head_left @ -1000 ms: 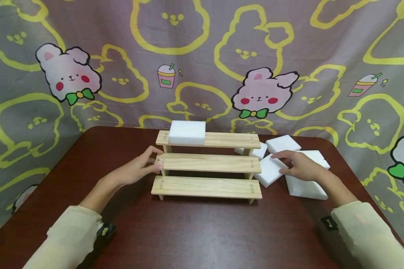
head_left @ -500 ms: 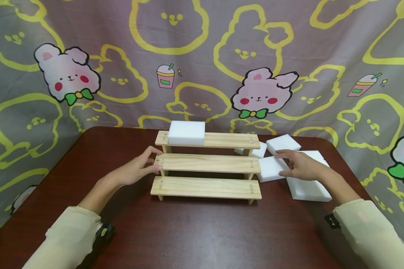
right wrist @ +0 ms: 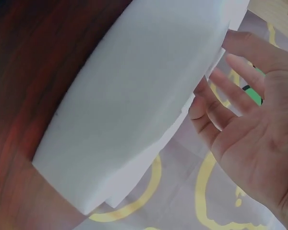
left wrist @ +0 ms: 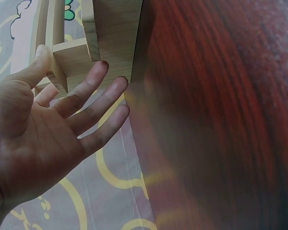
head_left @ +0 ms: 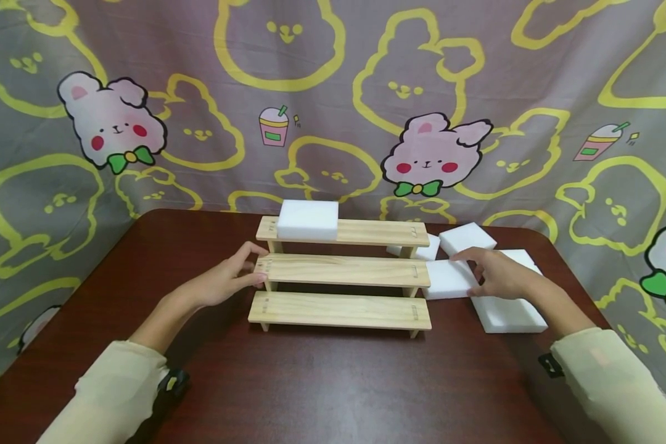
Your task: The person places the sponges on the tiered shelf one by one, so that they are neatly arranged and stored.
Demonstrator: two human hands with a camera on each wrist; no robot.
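A three-tier wooden display stand (head_left: 338, 271) stands on the dark table in the head view. My left hand (head_left: 222, 280) pinches the left end of its middle tier between thumb and index finger; the other fingers (left wrist: 105, 127) spread loosely below in the left wrist view. To the right of the stand lies a white foam block (head_left: 446, 279), its left edge right at the middle tier's end. My right hand (head_left: 502, 274) grips this block's right end, thumb on the near side and fingers on the far side. Another white foam block (head_left: 308, 219) sits on the top tier's left half.
Behind and beside the right hand lie more white foam blocks, including one at the back (head_left: 467, 237) and a larger one nearer the front (head_left: 510, 316). A small block (head_left: 427, 248) shows partly behind the stand. A patterned curtain (head_left: 333, 123) hangs along the table's back.
The gripped foam block has turned from a slant to nearly square with the stand. The larger block near the right hand shifted slightly right. My left hand has stayed put.
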